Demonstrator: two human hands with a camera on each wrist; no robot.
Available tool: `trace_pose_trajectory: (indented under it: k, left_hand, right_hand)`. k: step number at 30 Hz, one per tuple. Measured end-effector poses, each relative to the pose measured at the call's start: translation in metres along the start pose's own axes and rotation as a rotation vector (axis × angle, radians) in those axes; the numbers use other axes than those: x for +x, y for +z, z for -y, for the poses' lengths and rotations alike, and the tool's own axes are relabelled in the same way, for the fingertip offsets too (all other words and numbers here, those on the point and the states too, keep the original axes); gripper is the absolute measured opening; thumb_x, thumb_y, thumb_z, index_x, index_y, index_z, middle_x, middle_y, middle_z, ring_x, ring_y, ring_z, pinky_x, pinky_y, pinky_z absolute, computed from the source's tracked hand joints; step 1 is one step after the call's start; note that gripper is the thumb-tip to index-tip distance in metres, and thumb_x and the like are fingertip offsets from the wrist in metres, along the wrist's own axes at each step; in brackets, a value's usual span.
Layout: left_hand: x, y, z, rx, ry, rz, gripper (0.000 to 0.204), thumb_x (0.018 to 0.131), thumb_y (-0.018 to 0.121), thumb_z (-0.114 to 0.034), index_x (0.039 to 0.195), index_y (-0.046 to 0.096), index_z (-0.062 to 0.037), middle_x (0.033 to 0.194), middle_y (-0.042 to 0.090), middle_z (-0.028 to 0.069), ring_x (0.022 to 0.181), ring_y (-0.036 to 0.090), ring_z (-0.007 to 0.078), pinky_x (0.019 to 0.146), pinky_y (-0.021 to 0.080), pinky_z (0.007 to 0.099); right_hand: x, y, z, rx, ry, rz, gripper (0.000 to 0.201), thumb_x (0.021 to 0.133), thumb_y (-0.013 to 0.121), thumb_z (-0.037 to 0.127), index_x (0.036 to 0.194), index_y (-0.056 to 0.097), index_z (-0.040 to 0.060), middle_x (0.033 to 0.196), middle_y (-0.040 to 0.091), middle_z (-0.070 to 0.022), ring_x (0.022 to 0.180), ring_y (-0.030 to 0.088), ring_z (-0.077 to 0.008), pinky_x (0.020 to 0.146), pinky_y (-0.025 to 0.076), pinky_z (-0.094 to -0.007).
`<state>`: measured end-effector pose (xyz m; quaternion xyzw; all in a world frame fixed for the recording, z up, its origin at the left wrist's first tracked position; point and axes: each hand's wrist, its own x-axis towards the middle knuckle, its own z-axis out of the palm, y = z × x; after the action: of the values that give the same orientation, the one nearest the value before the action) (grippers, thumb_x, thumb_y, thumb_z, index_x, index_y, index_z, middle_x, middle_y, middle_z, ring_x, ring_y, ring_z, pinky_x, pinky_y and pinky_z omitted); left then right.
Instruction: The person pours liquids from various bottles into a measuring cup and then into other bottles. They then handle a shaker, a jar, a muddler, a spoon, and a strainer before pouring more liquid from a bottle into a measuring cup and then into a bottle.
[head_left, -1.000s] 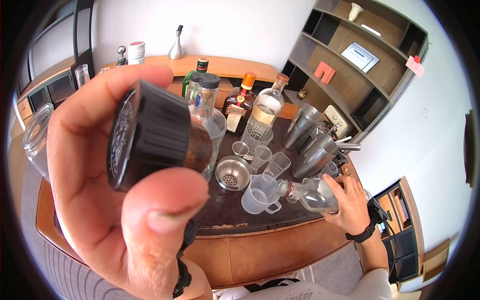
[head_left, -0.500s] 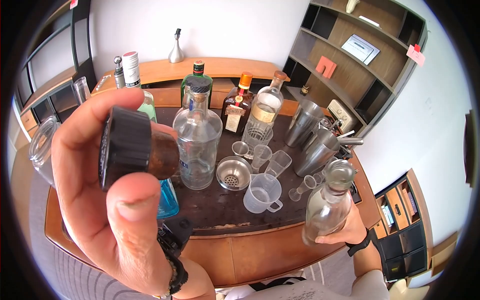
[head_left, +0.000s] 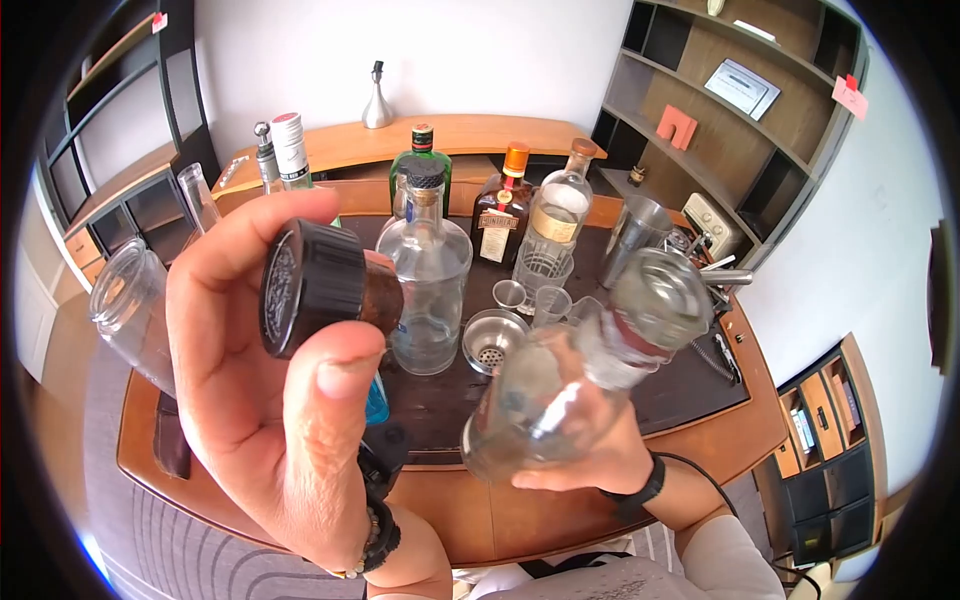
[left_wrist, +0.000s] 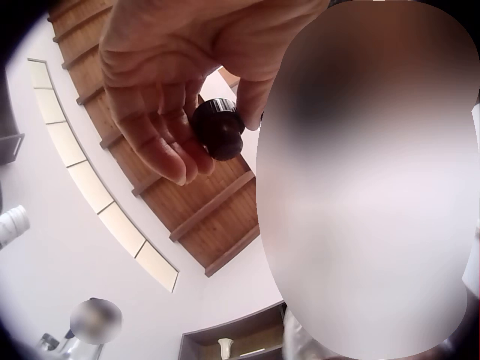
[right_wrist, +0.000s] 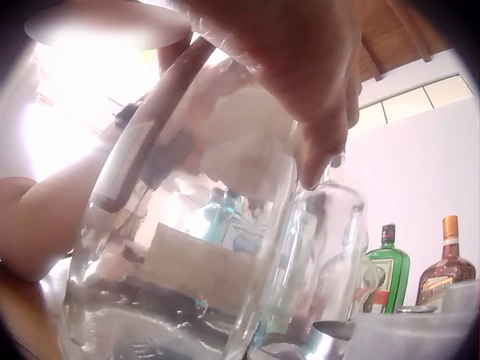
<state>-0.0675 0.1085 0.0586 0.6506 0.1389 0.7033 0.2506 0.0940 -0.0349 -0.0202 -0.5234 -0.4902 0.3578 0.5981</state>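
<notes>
In the head view my left hand (head_left: pixel 240 410) holds a bottle stopper (head_left: pixel 315 285) up close to the camera, thumb on one side and fingers on the other. The stopper has a ribbed black cap and a brown cork plug pointing right. My right hand (head_left: pixel 605 450) grips an unstoppered clear glass bottle (head_left: pixel 545 395) by its body. That bottle is raised over the table's front and tilted, its mouth toward the upper right. Clear liquid shows low in the bottle (right_wrist: pixel 180 262) in the right wrist view. A stoppered clear bottle (head_left: pixel 430 300) stands between the two hands.
Behind are a green bottle (head_left: pixel 432 165), a brown bottle with an orange cap (head_left: pixel 502 215) and a cork-topped clear bottle (head_left: pixel 560 200). A metal strainer (head_left: pixel 480 335) and a steel shaker tin (head_left: pixel 632 235) stand nearer. An open glass jar (head_left: pixel 130 300) is at left.
My right hand has brought the bottle from a pouring tilt over the measuring jug, upright, then left and up toward the camera. The jug is now hidden behind it. My left hand keeps the stopper.
</notes>
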Motion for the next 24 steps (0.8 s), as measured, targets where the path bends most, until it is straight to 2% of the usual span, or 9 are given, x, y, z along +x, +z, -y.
trace_pose_trajectory:
  k: [1,5,14,17,24]
  left_hand:
    - [0.000,0.000,0.001,-0.002,-0.002,-0.002,0.056,0.100,0.054,-0.051,0.121,0.061,0.0013,0.089,0.064,0.0083,0.082,0.063,0.0124,0.073,0.051,0.0234]
    - [0.000,-0.001,0.000,-0.001,-0.011,-0.011,0.056,0.100,0.055,-0.051,0.121,0.061,0.0010,0.091,0.064,0.0083,0.082,0.064,0.0127,0.072,0.051,0.0236]
    - [0.001,-0.003,0.000,0.019,-0.014,-0.004,0.057,0.098,0.058,-0.053,0.120,0.061,-0.0002,0.093,0.064,0.0084,0.083,0.064,0.0136,0.072,0.051,0.0240]
    - [0.002,-0.004,0.001,0.022,-0.014,0.001,0.057,0.098,0.058,-0.053,0.120,0.062,-0.0002,0.093,0.064,0.0083,0.083,0.065,0.0137,0.072,0.052,0.0238]
    - [0.002,-0.004,0.007,0.038,0.003,-0.003,0.057,0.098,0.058,-0.053,0.119,0.062,0.0004,0.093,0.064,0.0086,0.083,0.064,0.0138,0.072,0.051,0.0240]
  right_hand:
    - [0.008,-0.001,-0.005,-0.126,-0.104,0.074,0.114,0.065,0.094,0.015,0.151,0.020,0.0033,0.145,0.043,-0.0116,0.135,0.043,-0.0227,0.115,0.032,-0.0406]
    - [0.028,0.017,-0.022,0.025,-0.145,0.018,0.112,0.067,0.093,0.012,0.152,0.020,0.0051,0.147,0.042,-0.0115,0.137,0.043,-0.0232,0.114,0.034,-0.0405]
    - [0.044,0.026,-0.040,-0.033,-0.103,-0.007,0.111,0.067,0.092,0.016,0.151,0.021,0.0055,0.145,0.041,-0.0114,0.135,0.041,-0.0232,0.114,0.033,-0.0390]
    - [0.050,0.027,-0.044,-0.048,-0.132,-0.045,0.102,0.065,0.093,0.006,0.145,0.030,0.0038,0.143,0.042,-0.0110,0.133,0.044,-0.0216,0.113,0.037,-0.0407]
    - [0.055,0.027,-0.048,0.056,-0.131,-0.063,0.098,0.065,0.092,0.003,0.143,0.033,0.0034,0.142,0.041,-0.0105,0.132,0.044,-0.0209,0.111,0.040,-0.0392]
